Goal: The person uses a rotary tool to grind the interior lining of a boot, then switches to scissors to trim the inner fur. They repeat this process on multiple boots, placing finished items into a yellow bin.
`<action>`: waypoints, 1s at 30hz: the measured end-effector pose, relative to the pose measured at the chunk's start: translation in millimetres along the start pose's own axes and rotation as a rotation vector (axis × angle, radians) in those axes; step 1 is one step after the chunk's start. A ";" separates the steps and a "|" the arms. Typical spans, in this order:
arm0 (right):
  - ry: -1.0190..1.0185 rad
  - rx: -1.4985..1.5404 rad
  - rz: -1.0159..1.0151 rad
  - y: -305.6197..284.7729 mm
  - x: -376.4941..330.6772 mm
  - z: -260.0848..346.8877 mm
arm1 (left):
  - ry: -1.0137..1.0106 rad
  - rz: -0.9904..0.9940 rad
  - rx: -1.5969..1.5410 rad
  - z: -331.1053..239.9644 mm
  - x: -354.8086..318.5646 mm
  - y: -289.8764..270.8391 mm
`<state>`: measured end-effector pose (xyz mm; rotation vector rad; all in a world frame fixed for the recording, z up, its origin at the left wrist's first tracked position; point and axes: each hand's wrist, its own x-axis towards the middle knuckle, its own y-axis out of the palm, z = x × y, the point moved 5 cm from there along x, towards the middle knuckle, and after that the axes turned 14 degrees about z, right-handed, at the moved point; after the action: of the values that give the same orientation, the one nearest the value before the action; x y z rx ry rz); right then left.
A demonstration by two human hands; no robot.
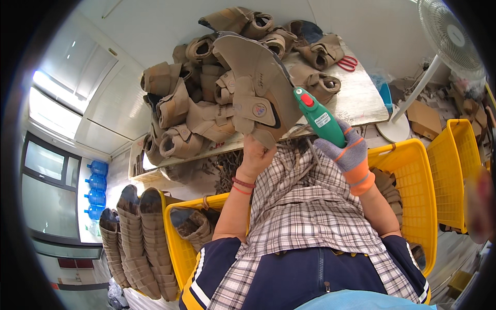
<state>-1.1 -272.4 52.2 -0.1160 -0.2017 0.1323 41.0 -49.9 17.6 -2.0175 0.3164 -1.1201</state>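
- Nearest is the person, in a dark blue jacket [289, 279] and a checked apron [310, 217], with a yellow basket [424, 206] on the right side and another yellow basket [173, 253] on the left.
- The right hand [350, 155], in a grey and orange glove, has its fingers clamped around a green tool [326, 123] with a red button. This tool points up and to the left; its thin tip comes to the right edge of the held piece, but whether they touch I cannot tell.
- The left hand [257, 157] is bare, with its fingers closed on the lower end of a brown boot piece [248, 72]; the fingertips are partly hidden by it.
- This brown boot piece is held up before the worktop [361, 98]. Its long axis runs steeply, leaning to the left at the top, and the wide end points up and away from the person.
- It looks matte brown, with a dark edge along the upper right, a wide strap, a round emblem and a dark curved line. Its back side I cannot see.
- Behind it, a heap of similar pieces [201, 77] lies on the worktop, partly covered by it, near red scissor handles [347, 63].
- Farther to the right stands a white fan [456, 35], cut off by the picture's round rim.
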 end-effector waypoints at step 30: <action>0.039 0.149 -0.324 -82.7 -25.2 -18.2 | -0.087 -0.354 0.747 115.8 166.6 -170.1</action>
<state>-11.9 -359.3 40.2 0.0635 -0.1689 -0.1770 204.6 30.6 209.6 -1.4609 -0.4667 -1.1310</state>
